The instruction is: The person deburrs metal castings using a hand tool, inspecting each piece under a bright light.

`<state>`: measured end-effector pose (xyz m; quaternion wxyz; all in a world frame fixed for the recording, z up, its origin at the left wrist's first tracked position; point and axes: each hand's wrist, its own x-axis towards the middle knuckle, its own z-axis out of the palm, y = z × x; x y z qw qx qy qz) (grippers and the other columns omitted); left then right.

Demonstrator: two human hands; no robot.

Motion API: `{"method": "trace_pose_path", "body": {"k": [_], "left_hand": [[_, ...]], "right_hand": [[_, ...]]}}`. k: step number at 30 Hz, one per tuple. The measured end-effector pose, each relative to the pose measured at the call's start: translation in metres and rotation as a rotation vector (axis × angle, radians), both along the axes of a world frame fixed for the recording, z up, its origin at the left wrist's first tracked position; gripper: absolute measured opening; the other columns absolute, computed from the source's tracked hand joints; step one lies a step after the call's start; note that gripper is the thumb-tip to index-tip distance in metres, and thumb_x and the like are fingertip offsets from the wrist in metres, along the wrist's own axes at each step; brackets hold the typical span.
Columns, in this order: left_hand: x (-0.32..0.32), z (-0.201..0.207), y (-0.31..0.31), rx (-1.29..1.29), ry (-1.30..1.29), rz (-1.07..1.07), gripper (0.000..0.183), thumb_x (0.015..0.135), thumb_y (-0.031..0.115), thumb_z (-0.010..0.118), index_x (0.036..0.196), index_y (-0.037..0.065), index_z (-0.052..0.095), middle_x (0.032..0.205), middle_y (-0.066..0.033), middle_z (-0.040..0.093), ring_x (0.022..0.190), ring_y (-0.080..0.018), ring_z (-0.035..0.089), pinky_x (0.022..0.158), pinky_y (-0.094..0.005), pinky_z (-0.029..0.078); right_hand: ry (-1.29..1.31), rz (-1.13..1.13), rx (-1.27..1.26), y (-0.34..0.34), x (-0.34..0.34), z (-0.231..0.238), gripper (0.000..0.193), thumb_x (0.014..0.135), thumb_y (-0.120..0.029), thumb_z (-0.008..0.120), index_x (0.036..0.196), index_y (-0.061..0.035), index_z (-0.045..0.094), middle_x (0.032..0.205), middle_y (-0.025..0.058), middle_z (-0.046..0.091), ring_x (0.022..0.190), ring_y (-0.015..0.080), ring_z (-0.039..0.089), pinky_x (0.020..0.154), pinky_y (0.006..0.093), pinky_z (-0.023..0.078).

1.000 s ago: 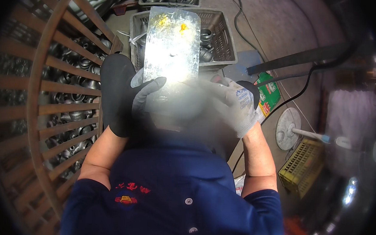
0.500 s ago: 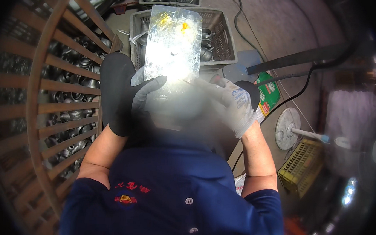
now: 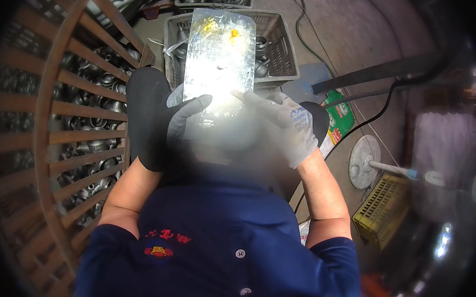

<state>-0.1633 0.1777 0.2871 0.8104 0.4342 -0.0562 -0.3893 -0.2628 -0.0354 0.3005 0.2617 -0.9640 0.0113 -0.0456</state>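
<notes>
A scratched, see-through panel (image 3: 220,52) with yellow-orange smears stands upright in front of me, its lower part washed out by glare. My left hand (image 3: 188,113), in a grey glove, curls at the panel's lower left corner, with the thumb bent inward. At the lower right, my right hand (image 3: 283,121), also gloved in grey, points its curled fingers toward the bright spot. Both hands look closed, but glare and blur hide whatever lies between them.
Behind the panel sits a grey plastic crate (image 3: 285,48) of metal fittings. A rusty slatted rack (image 3: 47,104) with many fittings beyond it flanks my left. To the right are a black cable (image 3: 379,116), a round white disc on a rod (image 3: 363,161) and a yellow crate (image 3: 381,211).
My right hand has shifted slightly left and its fingertips now reach closer to the glare at the panel's bottom. My left hand has hardly moved.
</notes>
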Motion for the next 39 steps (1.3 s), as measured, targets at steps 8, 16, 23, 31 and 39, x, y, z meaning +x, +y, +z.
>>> {"method": "trace_pose_path", "body": {"k": [8, 16, 23, 31, 39], "left_hand": [[-0.001, -0.003, -0.002, 0.034, 0.001, -0.012, 0.041, 0.092, 0.011, 0.056, 0.131, 0.002, 0.049, 0.118, -0.0097, 0.061, 0.104, -0.0171, 0.061, 0.088, -0.0301, 0.049], [0.000, -0.005, -0.001, 0.011, 0.015, -0.012, 0.041, 0.090, 0.014, 0.057, 0.129, 0.000, 0.051, 0.116, -0.0111, 0.062, 0.103, -0.0177, 0.061, 0.088, -0.0302, 0.049], [0.008, -0.006, -0.001, 0.016, 0.115, -0.045, 0.042, 0.090, 0.011, 0.056, 0.130, -0.001, 0.051, 0.118, -0.0134, 0.062, 0.104, -0.0196, 0.062, 0.090, -0.0320, 0.049], [0.028, -0.007, 0.009, 0.068, 0.060, -0.171, 0.040, 0.090, 0.009, 0.057, 0.128, -0.001, 0.051, 0.115, -0.0126, 0.064, 0.100, -0.0191, 0.065, 0.087, -0.0315, 0.052], [0.022, -0.009, 0.007, 0.091, 0.055, -0.134, 0.041, 0.090, 0.012, 0.058, 0.129, -0.001, 0.051, 0.115, -0.0116, 0.064, 0.100, -0.0175, 0.064, 0.087, -0.0309, 0.051]], "right_hand": [[-0.022, -0.001, -0.006, -0.002, -0.002, -0.002, 0.051, 0.079, -0.007, 0.058, 0.125, -0.0280, 0.064, 0.089, 0.0085, 0.061, 0.085, 0.0273, 0.062, 0.075, 0.0383, 0.051], [-0.037, 0.019, -0.021, -0.003, -0.004, 0.001, 0.048, 0.078, -0.007, 0.061, 0.123, -0.0235, 0.065, 0.088, 0.0071, 0.061, 0.082, 0.0267, 0.062, 0.073, 0.0371, 0.050], [0.055, 0.038, -0.209, -0.007, -0.003, 0.009, 0.046, 0.078, -0.005, 0.062, 0.121, -0.0220, 0.065, 0.093, 0.0074, 0.063, 0.085, 0.0274, 0.063, 0.073, 0.0391, 0.052], [0.032, -0.011, -0.009, 0.003, 0.001, 0.001, 0.039, 0.083, -0.007, 0.060, 0.119, -0.0204, 0.067, 0.092, 0.0099, 0.063, 0.087, 0.0288, 0.063, 0.075, 0.0390, 0.051], [0.104, 0.014, -0.002, 0.000, 0.005, -0.001, 0.041, 0.085, -0.011, 0.057, 0.122, -0.0253, 0.065, 0.090, 0.0083, 0.061, 0.085, 0.0275, 0.062, 0.075, 0.0383, 0.049]]}}
